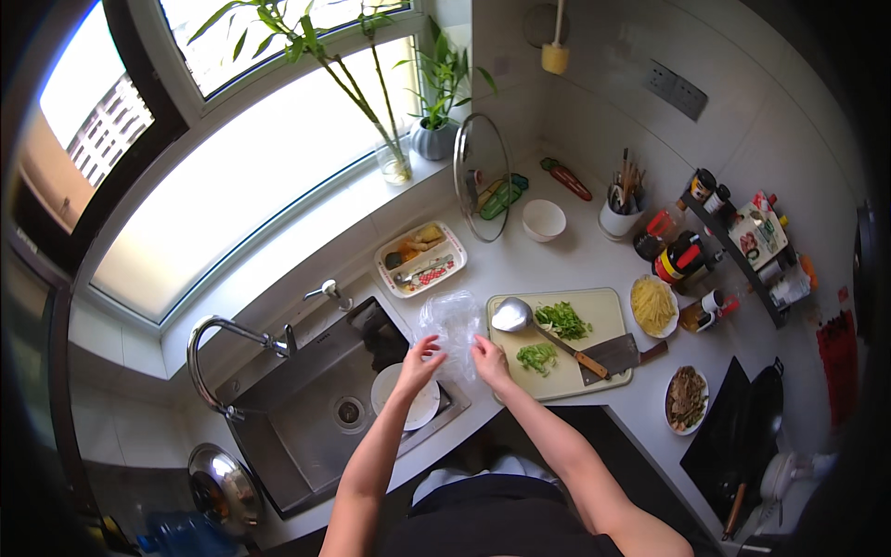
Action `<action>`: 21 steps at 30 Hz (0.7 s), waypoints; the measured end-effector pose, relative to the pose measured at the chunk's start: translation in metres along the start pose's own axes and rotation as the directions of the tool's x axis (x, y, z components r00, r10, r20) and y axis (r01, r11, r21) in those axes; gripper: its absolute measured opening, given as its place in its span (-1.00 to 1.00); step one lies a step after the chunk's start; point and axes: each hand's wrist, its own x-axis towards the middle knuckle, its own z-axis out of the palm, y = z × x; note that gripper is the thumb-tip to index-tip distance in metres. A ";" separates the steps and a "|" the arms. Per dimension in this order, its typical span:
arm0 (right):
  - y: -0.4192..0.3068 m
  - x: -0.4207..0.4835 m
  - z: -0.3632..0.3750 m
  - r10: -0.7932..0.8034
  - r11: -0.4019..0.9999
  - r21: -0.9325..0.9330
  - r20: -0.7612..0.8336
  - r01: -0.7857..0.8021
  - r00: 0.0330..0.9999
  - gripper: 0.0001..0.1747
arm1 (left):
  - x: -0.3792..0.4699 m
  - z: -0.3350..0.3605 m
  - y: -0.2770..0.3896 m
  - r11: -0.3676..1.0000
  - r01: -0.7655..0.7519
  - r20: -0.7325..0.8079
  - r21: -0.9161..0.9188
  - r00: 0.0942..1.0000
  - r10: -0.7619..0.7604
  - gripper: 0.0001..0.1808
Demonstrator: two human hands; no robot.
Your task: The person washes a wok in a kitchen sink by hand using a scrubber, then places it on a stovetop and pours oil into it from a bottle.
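A crumpled clear plastic bag (451,324) lies on the white counter between the sink and the cutting board. My left hand (420,365) is at the bag's left side, above the sink edge, with a gap between thumb and fingers. At the bag's right edge, the fingertips of my right hand (490,359) are pinched on the plastic. Beside that hand is a cream cutting board (567,386) with chopped greens (565,320) and paler chopped pieces (537,358). A metal ladle (513,315) and a cleaver (609,356) rest on it, the ladle's handle crossing the blade.
A white plate (385,393) sits in the steel sink (299,411), partly behind my left forearm. Behind the bag stand a divided tray (420,259), an upright glass lid (482,177) and a white bowl (544,221). To the right are plates of yellow shreds (653,306) and brown food (686,399).
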 end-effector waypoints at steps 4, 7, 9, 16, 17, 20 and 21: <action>-0.005 0.017 0.012 0.025 0.967 0.248 0.107 -0.051 0.994 -0.66 | -0.005 0.032 0.050 0.796 -0.288 0.189 0.532 0.957 0.220 -0.08; -0.033 -0.005 -0.015 -0.217 0.974 -0.063 -0.003 0.216 0.976 -0.70 | 0.013 0.029 0.036 0.619 -0.433 0.212 0.655 0.892 0.399 -0.57; -0.031 -0.016 -0.035 -0.200 0.976 -0.090 -0.005 0.199 0.980 -0.73 | 0.036 0.025 0.022 0.508 -0.580 0.378 0.637 0.809 0.450 -0.75; 0.016 -0.060 -0.120 -0.039 0.996 0.079 -0.058 0.043 0.998 -0.77 | 0.075 0.014 0.013 0.504 -0.398 0.232 0.766 0.903 0.362 -0.76; 0.032 -0.068 -0.139 -0.038 0.996 0.076 -0.083 0.044 0.996 -0.77 | 0.070 0.018 0.026 0.551 -0.342 0.171 0.761 0.925 0.338 -0.67; 0.073 -0.078 -0.190 -0.008 0.998 -0.061 -0.173 -0.003 0.985 -0.74 | 0.050 0.030 0.059 0.621 -0.252 0.011 0.742 0.931 0.365 -0.51; 0.083 -0.075 -0.204 0.014 0.994 -0.104 -0.210 -0.036 0.978 -0.73 | 0.043 0.035 0.066 0.653 -0.221 -0.093 0.724 0.907 0.410 -0.44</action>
